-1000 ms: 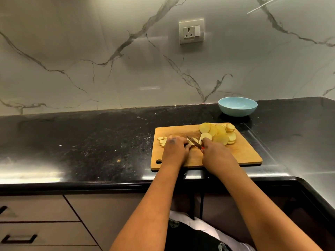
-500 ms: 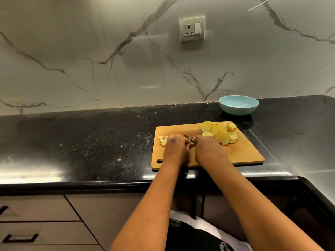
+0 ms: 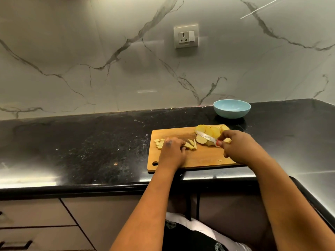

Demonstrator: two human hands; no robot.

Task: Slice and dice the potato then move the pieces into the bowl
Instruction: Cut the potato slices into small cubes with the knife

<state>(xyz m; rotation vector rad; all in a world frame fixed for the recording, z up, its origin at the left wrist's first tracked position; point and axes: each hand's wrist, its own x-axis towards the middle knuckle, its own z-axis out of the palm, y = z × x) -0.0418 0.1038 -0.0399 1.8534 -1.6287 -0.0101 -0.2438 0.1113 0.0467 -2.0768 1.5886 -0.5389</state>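
Kitchen corner under dim, warm light. Marble-look wall (image 3: 90, 51), pale grey with dark veins, rising behind a black speckled countertop (image 3: 81, 145) turning the corner at right. White socket and switch plate (image 3: 186, 36) set in the wall, above the counter. Glare pooling along the counter's front edge. Beige drawers (image 3: 34, 223) with dark handles below, at lower left.

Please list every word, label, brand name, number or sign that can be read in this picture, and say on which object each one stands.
There is no readable text.
The wall socket shows no lettering that can be made out.
The knife, bowl and cutting board show no print.
The dark clothing at the bottom has a pale pattern, too blurred to read.
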